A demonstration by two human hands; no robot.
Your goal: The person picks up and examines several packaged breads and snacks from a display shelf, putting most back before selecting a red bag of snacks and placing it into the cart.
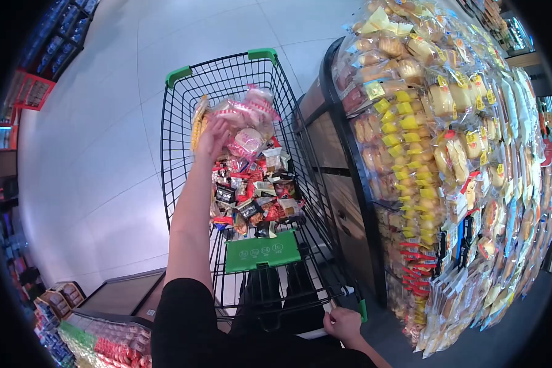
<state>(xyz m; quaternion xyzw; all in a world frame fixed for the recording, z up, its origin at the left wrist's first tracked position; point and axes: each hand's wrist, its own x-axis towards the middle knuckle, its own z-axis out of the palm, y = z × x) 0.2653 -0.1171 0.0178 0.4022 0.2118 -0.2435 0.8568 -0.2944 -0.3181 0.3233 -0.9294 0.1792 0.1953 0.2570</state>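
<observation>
My left hand (213, 138) reaches into the shopping cart (165, 144), its fingers apart over the near left side of clear bags with pink and white markings (248, 113). Just left of it, a yellow package (199, 122) stands upright against the cart's wire side. Below the hand lies a heap of small mixed snack packets (251, 190), red, black and white. My right hand (345, 324) is closed around the right end of the cart handle (313, 334).
A tall display of bagged bread (454, 153) rises close along the cart's right side, on a dark-edged stand (340, 147). More packaged goods (107, 343) are at the lower left. Shelves (58, 46) stand at the upper left, beyond the pale floor (98, 165).
</observation>
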